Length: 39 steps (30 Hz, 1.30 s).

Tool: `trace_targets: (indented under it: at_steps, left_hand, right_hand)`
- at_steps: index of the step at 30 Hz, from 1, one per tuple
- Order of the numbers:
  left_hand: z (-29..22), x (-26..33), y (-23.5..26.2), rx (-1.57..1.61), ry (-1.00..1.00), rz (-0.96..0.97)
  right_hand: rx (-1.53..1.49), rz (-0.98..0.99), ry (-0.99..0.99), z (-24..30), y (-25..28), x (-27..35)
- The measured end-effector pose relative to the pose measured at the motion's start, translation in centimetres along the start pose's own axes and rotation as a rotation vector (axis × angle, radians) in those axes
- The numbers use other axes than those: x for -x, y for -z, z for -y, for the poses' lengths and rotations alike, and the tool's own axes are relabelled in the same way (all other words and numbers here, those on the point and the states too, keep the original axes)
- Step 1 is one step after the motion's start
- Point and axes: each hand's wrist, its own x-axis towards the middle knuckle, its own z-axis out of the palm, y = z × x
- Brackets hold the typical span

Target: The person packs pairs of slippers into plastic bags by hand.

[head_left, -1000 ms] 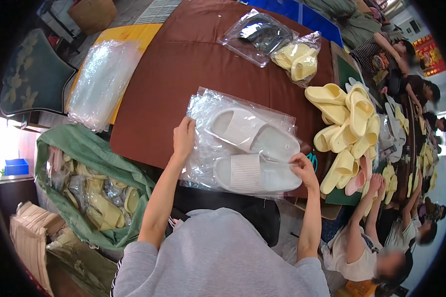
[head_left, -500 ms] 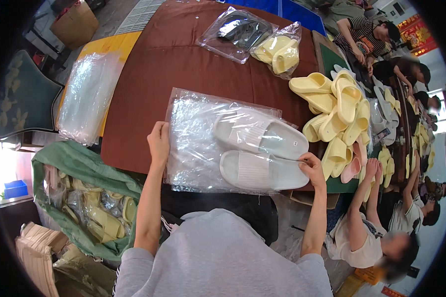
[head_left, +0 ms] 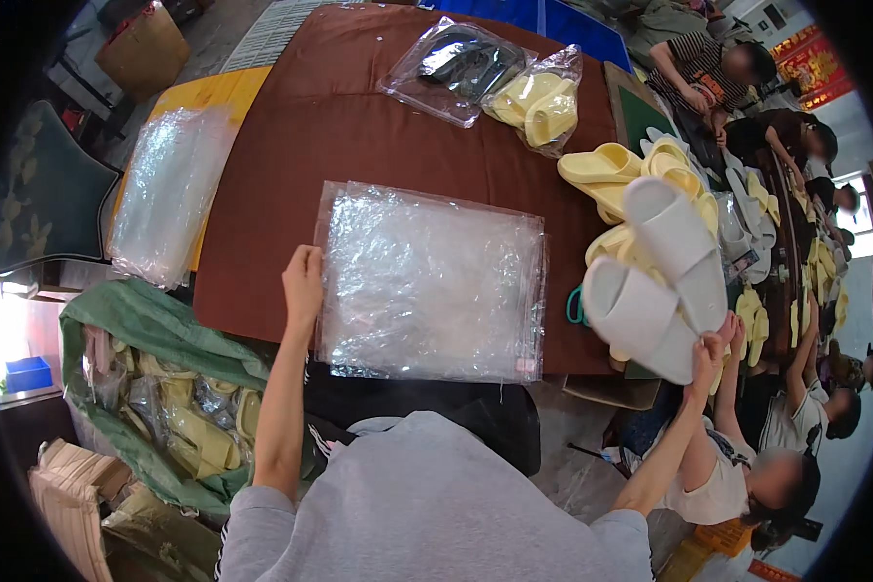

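Head view: left hand [head_left: 303, 281] flat on left edge of clear bag [head_left: 432, 281], pinning it to brown surface [head_left: 359, 116]. Right hand [head_left: 710, 351] grips pair of white slippers [head_left: 655, 281], lifted at right by yellow slipper pile [head_left: 630, 179]. Risk: slippers slip from loose grip, bump pile; bag slides off near edge.

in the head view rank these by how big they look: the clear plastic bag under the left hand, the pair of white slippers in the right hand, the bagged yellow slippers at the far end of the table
1. clear plastic bag, flat on the table, largest by far.
2. pair of white slippers, held up in the right hand; being raised nearer the camera may inflate them.
3. bagged yellow slippers, smallest, though they lie farthest away.
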Motion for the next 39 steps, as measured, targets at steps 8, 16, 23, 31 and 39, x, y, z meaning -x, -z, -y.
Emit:
trace_targets:
  at_steps: [8,16,23,31,39]
  left_hand:
    - [0.7,1.0,-2.5,-0.247,0.104,0.084]
    - [0.1,1.4,-3.7,-0.283,0.22,0.129]
    - [0.6,1.3,-3.8,-0.284,0.159,0.085]
    - [-1.1,4.1,-1.8,-0.472,-0.376,0.082]
    - [0.9,8.6,-0.4,-0.708,-0.423,0.27]
  right_hand:
    - [-0.163,-0.314,0.046,1.2,-3.2,-10.1]
    - [0.298,-0.107,0.487,-4.6,-6.1,-14.4]
    - [-0.344,-0.173,0.024,-3.1,-15.1,-15.2]
    - [-0.045,-0.62,0.029,2.1,-11.8,-25.9]
    - [0.455,-0.1,0.674,7.2,-25.3,-14.4]
